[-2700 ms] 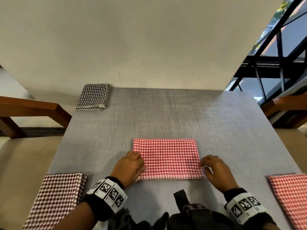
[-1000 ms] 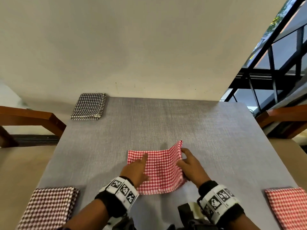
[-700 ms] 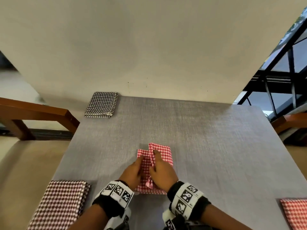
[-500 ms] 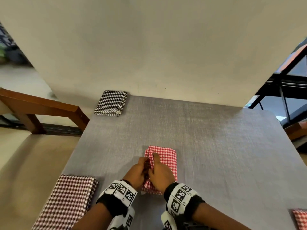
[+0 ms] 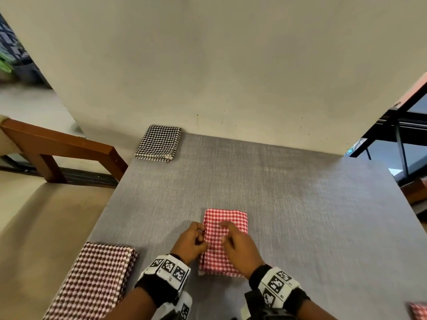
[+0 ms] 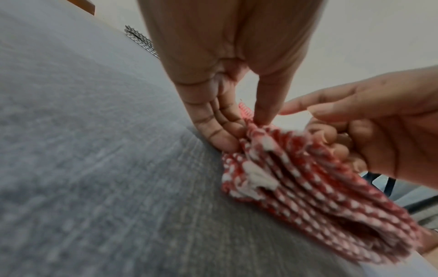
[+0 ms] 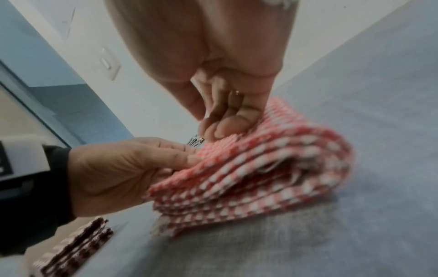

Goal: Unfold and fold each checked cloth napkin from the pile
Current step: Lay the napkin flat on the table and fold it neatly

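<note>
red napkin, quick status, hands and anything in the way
Left hand pinching red napkin's left edge. Right hand resting on top, fingers loosely bent. Napkin folded small on grey table. Nothing in the way.

A dining spot, likely a home or café: a grey table (image 5: 288, 204) against a plain wall (image 5: 208, 65), wooden-framed cushioned seats (image 5: 57, 144) alongside, folded checked napkins (image 5: 158, 144) at its corners.
</note>
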